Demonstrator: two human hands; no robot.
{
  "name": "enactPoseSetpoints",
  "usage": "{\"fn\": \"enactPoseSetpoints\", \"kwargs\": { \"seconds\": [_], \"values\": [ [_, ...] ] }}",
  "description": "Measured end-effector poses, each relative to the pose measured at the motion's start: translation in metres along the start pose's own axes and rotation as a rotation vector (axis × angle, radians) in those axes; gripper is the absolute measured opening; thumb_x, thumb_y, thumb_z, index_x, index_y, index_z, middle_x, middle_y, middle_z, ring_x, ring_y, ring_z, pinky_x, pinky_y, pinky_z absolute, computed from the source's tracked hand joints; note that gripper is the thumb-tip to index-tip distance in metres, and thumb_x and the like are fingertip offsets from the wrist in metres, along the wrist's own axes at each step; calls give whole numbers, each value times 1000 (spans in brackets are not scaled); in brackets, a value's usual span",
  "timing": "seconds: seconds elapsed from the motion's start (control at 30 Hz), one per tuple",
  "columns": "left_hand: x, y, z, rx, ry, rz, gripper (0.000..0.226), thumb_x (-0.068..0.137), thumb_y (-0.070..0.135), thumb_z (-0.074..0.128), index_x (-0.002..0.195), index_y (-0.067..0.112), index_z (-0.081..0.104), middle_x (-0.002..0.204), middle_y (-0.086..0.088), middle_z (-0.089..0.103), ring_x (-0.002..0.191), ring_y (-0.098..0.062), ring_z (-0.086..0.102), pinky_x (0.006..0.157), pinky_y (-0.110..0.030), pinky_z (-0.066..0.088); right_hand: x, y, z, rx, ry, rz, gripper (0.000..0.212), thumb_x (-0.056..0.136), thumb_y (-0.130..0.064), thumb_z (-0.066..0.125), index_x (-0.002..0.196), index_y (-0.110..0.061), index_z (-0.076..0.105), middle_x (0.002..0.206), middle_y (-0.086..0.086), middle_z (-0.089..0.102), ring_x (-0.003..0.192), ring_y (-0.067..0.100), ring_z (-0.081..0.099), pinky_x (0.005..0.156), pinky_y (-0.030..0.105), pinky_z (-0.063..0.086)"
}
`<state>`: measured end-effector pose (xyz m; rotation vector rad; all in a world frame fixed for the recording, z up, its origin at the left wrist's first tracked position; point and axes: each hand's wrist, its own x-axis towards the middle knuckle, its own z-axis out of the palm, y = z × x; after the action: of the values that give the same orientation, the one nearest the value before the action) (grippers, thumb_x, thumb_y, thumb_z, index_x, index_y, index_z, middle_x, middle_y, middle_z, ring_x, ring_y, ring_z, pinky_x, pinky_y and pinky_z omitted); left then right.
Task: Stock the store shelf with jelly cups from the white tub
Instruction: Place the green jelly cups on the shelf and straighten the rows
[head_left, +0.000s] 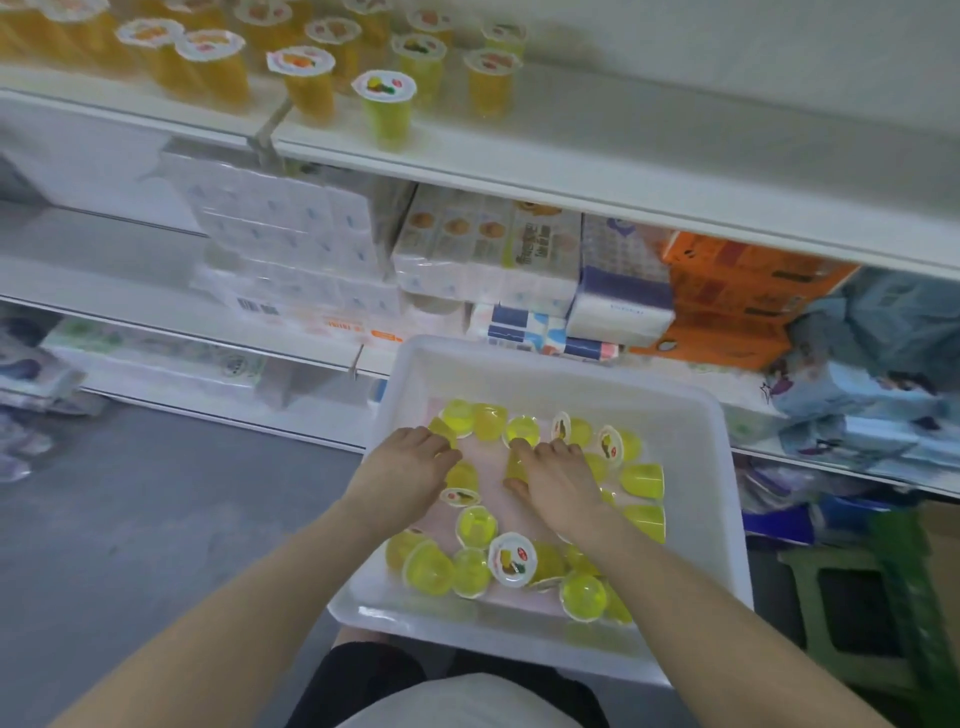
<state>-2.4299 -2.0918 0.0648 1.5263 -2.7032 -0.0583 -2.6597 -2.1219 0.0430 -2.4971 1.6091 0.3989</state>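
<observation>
The white tub (691, 441) sits in front of me below the shelves, holding several yellow-green jelly cups (475, 525) lying loose on its floor. Both hands are down inside it. My left hand (405, 467) has its fingers curled around a yellow cup at the tub's left side. My right hand (558, 480) grips another yellow cup between thumb and fingers near the middle. On the top shelf (571, 171) stand several orange and green jelly cups; one green cup (385, 106) is nearest the front edge.
Stacked tissue packs (291, 244) and an orange box (737, 301) fill the middle shelf. More packs lie on the lowest shelf. A green stool (857, 613) stands at the right. Grey floor (130, 519) spreads out on the left.
</observation>
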Motion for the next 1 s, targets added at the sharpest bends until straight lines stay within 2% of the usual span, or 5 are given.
{"fn": "enactPoseSetpoints", "kwargs": {
  "seconds": [0.17, 0.4, 0.67, 0.9, 1.0],
  "values": [
    [1, 3, 1, 34, -33, 30, 46, 52, 29, 84, 95, 21, 69, 89, 0, 66, 81, -23, 62, 69, -31, 53, 7, 0, 0, 123, -19, 34, 49, 89, -45, 56, 130, -23, 43, 109, 12, 63, 102, 34, 58, 82, 40, 41],
    [17, 7, 9, 46, -130, 226, 65, 33, 16, 90, 94, 22, 72, 99, 1, 69, 94, -23, 66, 85, -31, 54, -6, 9, -7, 322, 31, 14, 39, 77, -38, 64, 109, -26, 46, 106, 5, 50, 90, 30, 55, 77, 36, 37],
    [38, 17, 28, 110, -153, 333, 42, 33, 19, 89, 69, 28, 70, 68, 6, 62, 69, -18, 64, 72, -26, 56, -24, 25, -28, 478, 156, 17, 43, 74, -28, 67, 112, -25, 47, 106, -1, 42, 85, 22, 51, 70, 32, 41],
    [40, 19, 15, -212, -54, 44, 44, 51, 27, 84, 90, 18, 64, 81, 0, 63, 71, -22, 61, 60, -26, 49, -26, 44, -56, 523, 264, -10, 35, 83, -25, 66, 116, -26, 54, 110, 1, 42, 100, 19, 54, 86, 31, 48],
    [39, 20, -14, -450, 38, -93, 45, 73, 31, 75, 111, 14, 57, 102, -3, 63, 88, -23, 61, 71, -29, 45, -25, 50, -78, 567, 293, 1, 34, 80, -21, 65, 111, -25, 51, 111, -1, 42, 100, 18, 53, 87, 31, 47]
  ]
}}
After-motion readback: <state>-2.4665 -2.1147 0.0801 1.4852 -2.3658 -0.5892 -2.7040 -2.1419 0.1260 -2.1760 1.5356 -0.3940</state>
